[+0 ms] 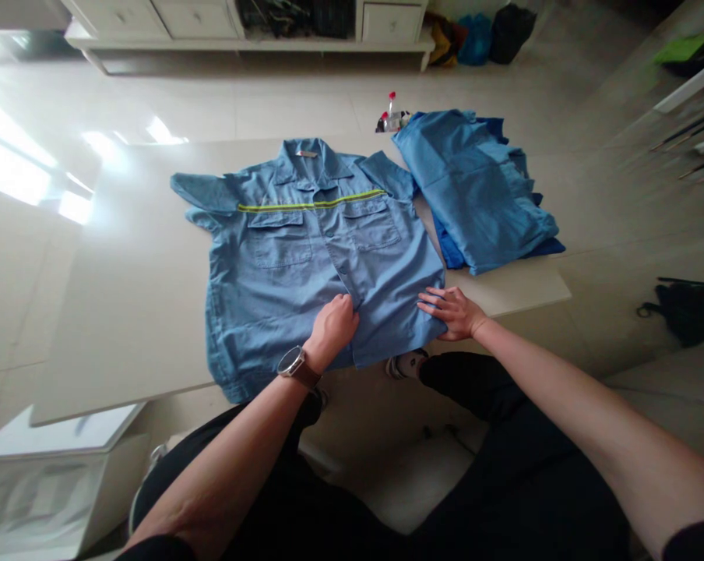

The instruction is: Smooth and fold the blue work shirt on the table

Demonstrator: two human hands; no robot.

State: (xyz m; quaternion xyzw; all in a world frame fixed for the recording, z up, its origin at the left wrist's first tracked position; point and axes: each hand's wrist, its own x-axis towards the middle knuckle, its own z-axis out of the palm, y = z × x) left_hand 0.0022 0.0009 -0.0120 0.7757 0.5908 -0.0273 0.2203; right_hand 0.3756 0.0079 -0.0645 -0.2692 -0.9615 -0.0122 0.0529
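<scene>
Left hand (336,321): I see it pinching the front opening of the shirt (276,296).
Right hand (454,313): fingers spread over the shirt's right hem corner.
Shirt: one, face up, hem past the near edge of the table (130,304).
Room: widest left of the shirt.
Garment pile (474,187): blocks shirt's right; I can't count layers.
Cabinet (299,48): one, well beyond shirt.

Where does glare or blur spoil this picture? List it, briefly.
Head view: harsh white glare on the floor at far left; head view: a paler sheen over the left part of the table; head view: the right edge looks smeared and stretched, the black item there soft; head view: the shirt reads more clearly, its yellow stripe distinct.
</scene>
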